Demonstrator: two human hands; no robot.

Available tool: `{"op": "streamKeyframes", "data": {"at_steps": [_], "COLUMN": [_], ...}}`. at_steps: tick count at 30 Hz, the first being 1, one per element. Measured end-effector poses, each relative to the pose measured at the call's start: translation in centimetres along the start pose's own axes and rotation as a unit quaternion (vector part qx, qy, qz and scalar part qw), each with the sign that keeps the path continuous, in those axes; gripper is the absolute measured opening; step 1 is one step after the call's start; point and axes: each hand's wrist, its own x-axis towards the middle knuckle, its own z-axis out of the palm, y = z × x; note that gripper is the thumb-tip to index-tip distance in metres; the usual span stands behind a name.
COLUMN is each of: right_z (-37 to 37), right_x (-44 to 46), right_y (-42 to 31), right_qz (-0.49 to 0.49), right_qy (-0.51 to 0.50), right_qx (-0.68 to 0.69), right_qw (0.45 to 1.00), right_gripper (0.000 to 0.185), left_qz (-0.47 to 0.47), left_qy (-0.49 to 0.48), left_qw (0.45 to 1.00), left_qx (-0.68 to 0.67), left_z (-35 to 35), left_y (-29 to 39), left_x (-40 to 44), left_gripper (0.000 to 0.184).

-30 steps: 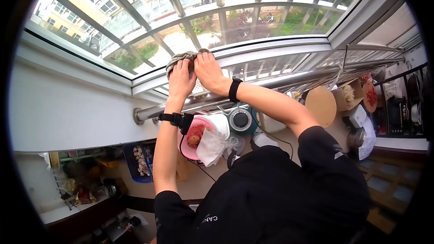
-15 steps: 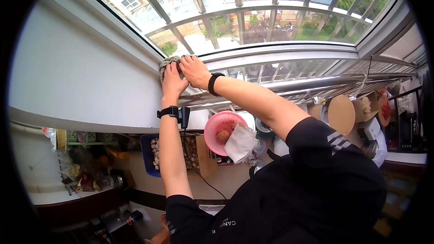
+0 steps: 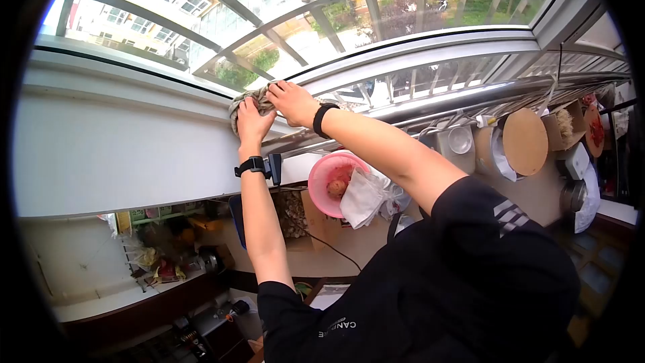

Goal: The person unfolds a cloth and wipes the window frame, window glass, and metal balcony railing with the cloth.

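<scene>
A crumpled grey-green cloth (image 3: 261,96) is bunched at the inner corner of the window frame (image 3: 423,59). My left hand (image 3: 254,123) grips it from below, fingers bent over the fabric. Beside it, my right hand (image 3: 293,103) presses on the cloth's right side with its fingers together. Part of the cloth is hidden under both hands. I wear a black band on each wrist, and a small dark device sits at the left one.
A metal rail (image 3: 430,115) runs below the window. Under my arms stand a pink basin (image 3: 321,186) with a white bag (image 3: 363,198) over its side, and a cardboard box (image 3: 322,222). To the right is a round board (image 3: 525,141); a white panel (image 3: 127,148) lies left.
The view has turned and shifted, showing more of the window at left. Both hands stay on the cloth in the frame's corner.
</scene>
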Motion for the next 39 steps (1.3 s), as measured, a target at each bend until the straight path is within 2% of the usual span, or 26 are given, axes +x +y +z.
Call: {"op": "streamKeyframes", "data": {"at_steps": [1, 5, 6, 7, 9, 11, 13, 15, 17, 19, 20, 21, 23, 25, 27, 29, 32, 35, 36, 37, 39], "right_z": [-0.1, -1.6, -2.3, -3.1, -5.2, -7.2, -8.5, -9.8, -10.4, -10.4, -10.0, -9.4, -8.0, -7.1, -6.8, -7.4, -6.6, -7.1, -7.6, -8.1, -10.6], "right_x": [-0.6, -3.5, -4.4, -5.3, -7.6, -9.9, -11.7, -12.2, -11.6, -10.5, -10.1, -9.5, -8.3, -7.8, -7.5, -7.2, -7.1, -8.6, -8.9, -9.4, -9.7], "right_y": [0.8, 4.3, 5.2, 6.1, 7.9, 9.4, 10.2, 11.3, 12.0, 12.0, 11.7, 11.4, 10.3, 10.2, 10.3, 10.6, 11.2, 10.8, 10.8, 10.9, 10.8], "right_qz": [0.003, -0.001, 0.005, 0.024, 0.089, 0.113, 0.156, 0.151, 0.123, 0.111, 0.072, 0.049, 0.076, 0.041, 0.022, -0.001, -0.017, 0.035, 0.087, 0.095, 0.129], "right_qy": [0.022, 0.067, 0.049, 0.051, 0.012, -0.017, 0.067, 0.125, 0.148, 0.126, 0.161, 0.145, 0.154, 0.148, 0.127, 0.062, 0.085, 0.126, 0.087, 0.136, 0.13], "right_qx": [0.014, 0.034, 0.037, 0.034, 0.102, 0.131, 0.153, 0.148, 0.148, 0.127, 0.085, 0.062, 0.065, 0.049, 0.037, 0.026, -0.014, 0.05, 0.074, 0.088, 0.122], "right_qw": [1.0, 0.997, 0.998, 0.998, 0.991, 0.985, 0.974, 0.969, 0.97, 0.977, 0.981, 0.986, 0.983, 0.987, 0.991, 0.998, 0.996, 0.99, 0.99, 0.982, 0.976], "right_gripper": [0.064, 0.054, 0.052, 0.053, 0.056, 0.062, 0.065, 0.069, 0.065, 0.064, 0.06, 0.054, 0.048, 0.045, 0.037, 0.033, 0.043, 0.038, 0.042, 0.043, 0.044], "left_qz": [-0.015, 0.054, 0.062, 0.112, 0.069, 0.087, 0.124, 0.148, 0.153, 0.143, 0.126, 0.115, 0.116, 0.106, 0.094, 0.076, 0.067, 0.117, 0.109, 0.12, 0.134], "left_qy": [-0.032, -0.014, -0.018, 0.01, -0.063, -0.077, -0.098, -0.075, -0.049, -0.046, -0.066, -0.075, -0.055, -0.074, -0.099, -0.111, -0.118, -0.091, -0.102, -0.09, -0.069], "left_qw": [0.999, 0.998, 0.997, 0.992, 0.973, 0.971, 0.957, 0.94, 0.951, 0.958, 0.959, 0.96, 0.957, 0.951, 0.939, 0.944, 0.955, 0.932, 0.952, 0.956, 0.961], "left_qx": [-0.002, -0.007, -0.031, -0.061, -0.211, -0.207, -0.245, -0.297, -0.266, -0.245, -0.246, -0.244, -0.258, -0.28, -0.317, -0.302, -0.264, -0.332, -0.266, -0.253, -0.23], "left_z": [-0.8, 0.7, 0.9, 1.1, 1.7, 2.1, 2.9, 3.6, 4.0, 3.6, 3.6, 3.6, 3.9, 4.1, 5.1, 5.7, 4.9, 4.9, 5.3, 5.8, 5.4], "left_y": [1.4, 4.7, 5.6, 6.3, 8.1, 10.7, 13.1, 15.1, 16.2, 16.8, 16.9, 17.0, 17.0, 16.3, 15.5, 15.1, 15.8, 16.2, 15.9, 15.4, 15.9], "left_x": [0.3, 0.0, -0.3, -0.7, -1.1, -1.8, -2.2, -2.3, -1.8, -1.6, -1.4, -1.3, -1.1, -0.7, -0.3, 0.2, 0.0, -0.5, 0.0, 0.2, -0.5], "left_gripper": [0.057, 0.046, 0.043, 0.036, 0.028, 0.025, 0.025, 0.025, 0.027, 0.03, 0.032, 0.029, 0.027, 0.028, 0.032, 0.033, 0.032, 0.031, 0.029, 0.028, 0.027]}}
